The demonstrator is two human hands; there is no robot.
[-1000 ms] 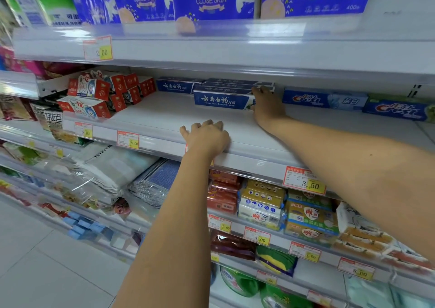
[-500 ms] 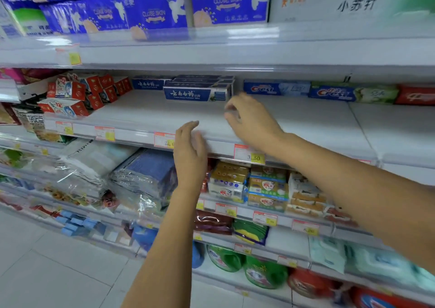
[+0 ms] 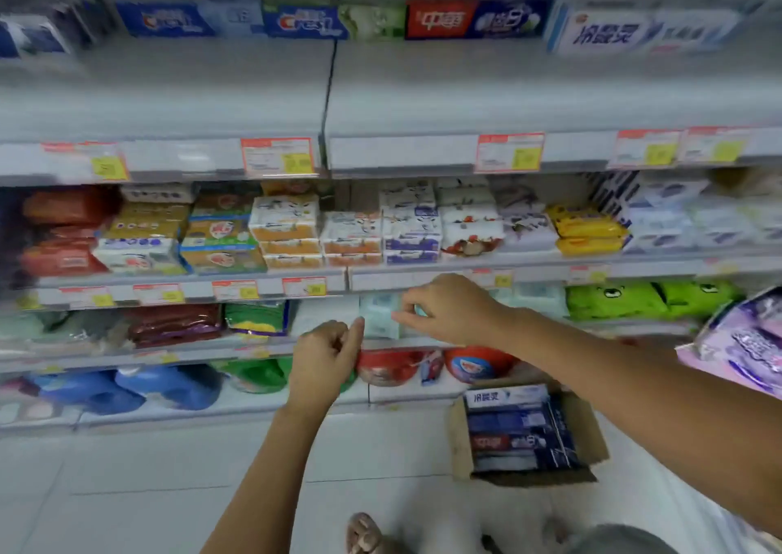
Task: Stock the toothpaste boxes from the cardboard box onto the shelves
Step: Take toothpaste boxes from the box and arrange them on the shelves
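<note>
A brown cardboard box [image 3: 459, 439] stands open on the floor at lower right, with blue, red and white toothpaste boxes [image 3: 516, 426] lying flat inside. On the top white shelf [image 3: 423, 88] a row of toothpaste boxes lines the back: blue Crest boxes [image 3: 304, 22], a red and blue box [image 3: 474, 18] and a white box [image 3: 634, 31]. My left hand [image 3: 326, 354] and my right hand [image 3: 448, 308] hang in mid-air in front of the lower shelves, fingers loosely curled, holding nothing. Both are above and left of the cardboard box.
Soap packs [image 3: 287, 232] fill the second shelf. Green packs [image 3: 634, 299] lie on the third, detergent bottles [image 3: 169, 388] on the bottom one. A purple package [image 3: 744, 338] juts in at the right edge. My foot [image 3: 364, 532] stands on the white tile floor [image 3: 381, 460].
Both hands have left the toothpaste shelf and dropped to the lower shelves. The view has swung right and down, bringing the cardboard box on the floor into sight.
</note>
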